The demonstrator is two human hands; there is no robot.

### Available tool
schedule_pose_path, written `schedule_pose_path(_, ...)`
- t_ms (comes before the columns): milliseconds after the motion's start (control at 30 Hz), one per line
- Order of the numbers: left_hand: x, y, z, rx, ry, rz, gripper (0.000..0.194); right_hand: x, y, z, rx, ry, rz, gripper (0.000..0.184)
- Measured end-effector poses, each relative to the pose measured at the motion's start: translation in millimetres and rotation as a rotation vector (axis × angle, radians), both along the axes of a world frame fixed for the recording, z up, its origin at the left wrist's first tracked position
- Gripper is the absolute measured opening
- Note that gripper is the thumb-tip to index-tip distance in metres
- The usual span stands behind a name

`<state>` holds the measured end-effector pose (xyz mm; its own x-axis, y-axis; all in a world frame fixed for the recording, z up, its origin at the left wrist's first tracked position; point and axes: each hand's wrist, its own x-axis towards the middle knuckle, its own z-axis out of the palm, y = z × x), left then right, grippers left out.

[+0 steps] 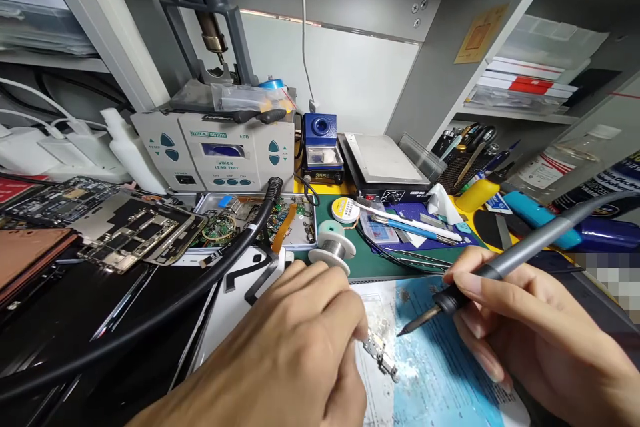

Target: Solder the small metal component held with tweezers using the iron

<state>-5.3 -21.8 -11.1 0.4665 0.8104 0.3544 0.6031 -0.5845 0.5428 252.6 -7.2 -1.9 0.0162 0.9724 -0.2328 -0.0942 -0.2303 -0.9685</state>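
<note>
- Left hand (pixel 280 340): fingers (pixel 357 325) closed, pinching small metal part (pixel 381 357) above blue-printed paper (pixel 440 340).
- Right hand (pixel 530 327): fingers penwise around soldering iron (pixel 525 253); tip just apart from part.

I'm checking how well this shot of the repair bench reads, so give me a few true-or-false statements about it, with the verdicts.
1. The right hand holds a soldering iron. True.
2. The left hand holds a spool of solder wire. False: it pinches a small metal part, and the spool stands farther back, beyond the hand.
3. The phone circuit boards lie to the right of the hands. False: they lie to the left.
4. A Quick hot air rework station stands toward the back of the bench. True.
</note>
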Motion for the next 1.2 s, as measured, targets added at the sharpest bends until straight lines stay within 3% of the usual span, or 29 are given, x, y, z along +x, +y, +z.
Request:
schedule_pose_path(167, 2.6, 1.3, 1.4, 0.141, 0.123, -0.023, 0.027, -2.9, 1.6, 3.4, 0.002, 0.057, 0.025, 0.036)
schedule_pose_path(433, 5.4, 1.6, 13.7, 0.103, 0.164, -0.041, 0.03, -1.0, 0.7, 1.5, 0.017, 0.078, 0.045, 0.038)
schedule_pose_path(600, 3.8, 6.2, 7.1, 0.074, 0.123, -0.098, 0.021, 2.8, -2.3, -3.7, 0.036, 0.03, 0.061, 0.027)
schedule_pose_path(700, 1.1, 9.0, 5.7, 0.041, 0.116, -0.123, 0.03, 2.8, -5.0, -5.4, 0.054, 0.009, 0.075, 0.026)
schedule_pose_path(867, -2.1, 6.5, 12.8, -0.053, 0.067, -0.062, 0.023, 4.4, -6.3, -9.0, 0.037, 0.047, 0.167, 0.02)
schedule_pose_path(967, -3.1, 6.2, 12.4, -0.053, 0.038, -0.091, 0.02, 6.5, -8.4, -9.9, 0.029, 0.018, 0.239, 0.023)
schedule_pose_path(1200, -0.8, 11.8, 1.5, 0.012, -0.005, -0.106, 0.022, 7.9, -14.1, -14.4, 0.082, -0.122, 0.217, 0.026)
